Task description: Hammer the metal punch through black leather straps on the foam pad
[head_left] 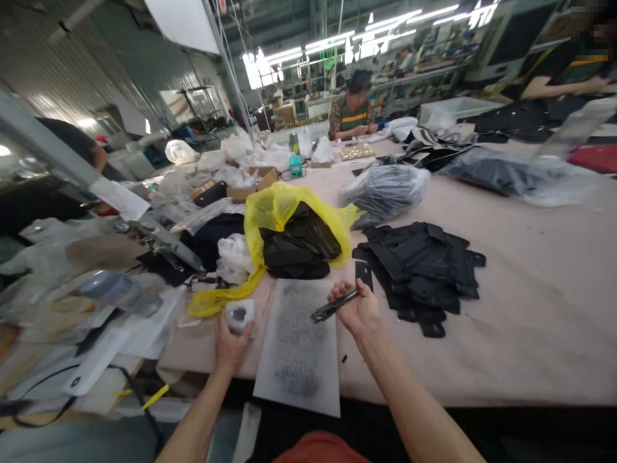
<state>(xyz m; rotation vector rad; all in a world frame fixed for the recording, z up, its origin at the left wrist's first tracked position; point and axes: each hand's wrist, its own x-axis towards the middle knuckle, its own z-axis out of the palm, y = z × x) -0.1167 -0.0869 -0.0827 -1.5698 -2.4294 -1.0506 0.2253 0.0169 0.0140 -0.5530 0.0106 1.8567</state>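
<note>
Stretching beneath hands (359, 312) — pale pink tabletop (530, 289); strip-lit workshop (313, 103) beyond.

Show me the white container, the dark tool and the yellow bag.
White container (249, 312), head view: its right side.
Dark tool (333, 307), head view: middle of its length.
Yellow bag (274, 200), head view: its upper part.

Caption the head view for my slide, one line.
Left hand holds a small white container, right hand a slim dark object, near a smudged sheet and piled black pieces.
</note>
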